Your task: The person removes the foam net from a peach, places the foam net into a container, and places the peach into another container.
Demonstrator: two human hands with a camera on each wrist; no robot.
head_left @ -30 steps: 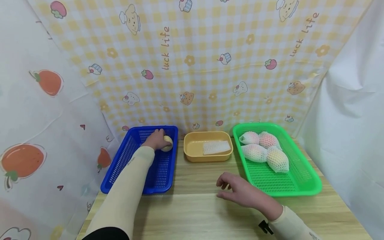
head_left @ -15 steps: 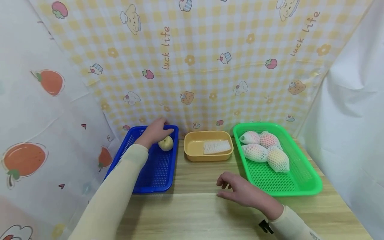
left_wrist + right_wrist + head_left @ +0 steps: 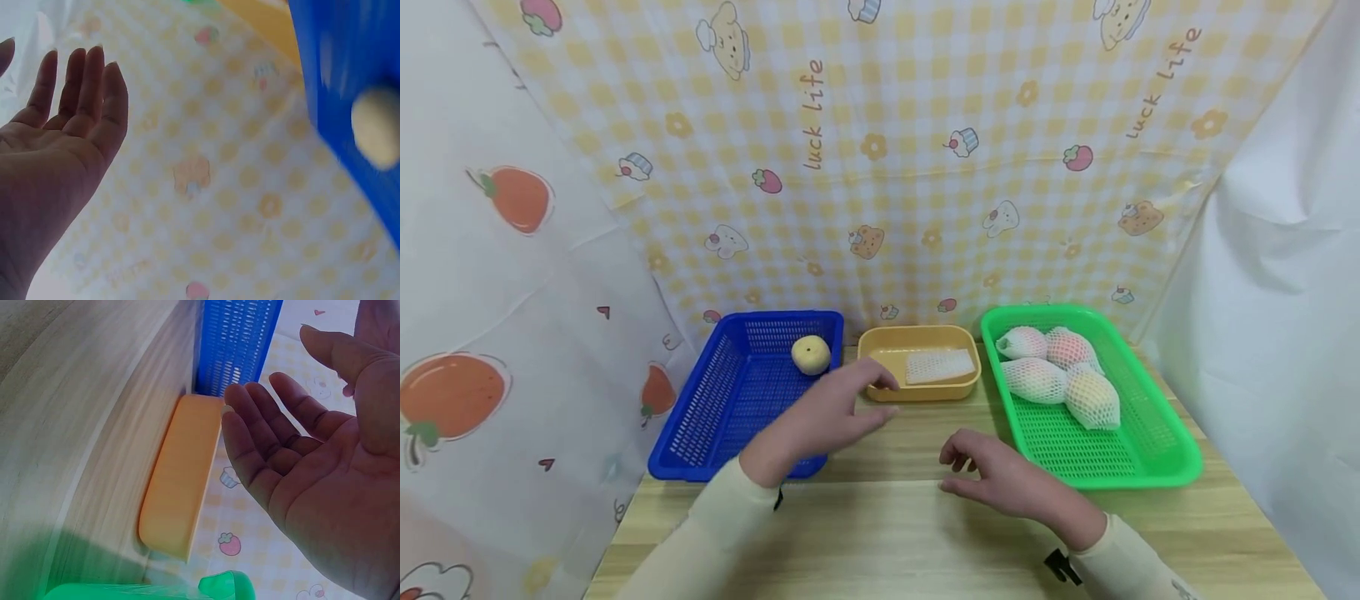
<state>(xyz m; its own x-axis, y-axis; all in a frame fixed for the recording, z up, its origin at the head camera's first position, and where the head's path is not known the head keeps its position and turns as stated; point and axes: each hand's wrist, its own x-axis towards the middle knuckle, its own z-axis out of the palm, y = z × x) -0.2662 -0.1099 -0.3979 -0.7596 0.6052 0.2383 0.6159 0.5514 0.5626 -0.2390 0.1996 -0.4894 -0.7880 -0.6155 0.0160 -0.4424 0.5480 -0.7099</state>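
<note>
A round pale-yellow fruit, perhaps a pear, (image 3: 811,355) sits bare in the far right corner of the blue basket (image 3: 688,417). My left hand (image 3: 827,417) hovers over that basket's right side, its fingers loosely bent and holding nothing; the left wrist view shows its bare palm. Above the wooden table, between the baskets, my right hand (image 3: 1000,475) hangs relaxed, also holding nothing. It is nearest to the green basket (image 3: 1157,433), where several fruits in white foam nets (image 3: 1093,398) lie grouped toward the back left.
Between the two baskets stands a small yellow-orange tray (image 3: 880,337) with a flattened white foam net (image 3: 940,365) inside. A checked cloth (image 3: 917,192) hangs right behind the containers, and white cloths close off both sides.
My left hand has let go of the pale-yellow fruit in the blue basket, lifted away, and come back to the right and nearer. My right hand has stayed put.
</note>
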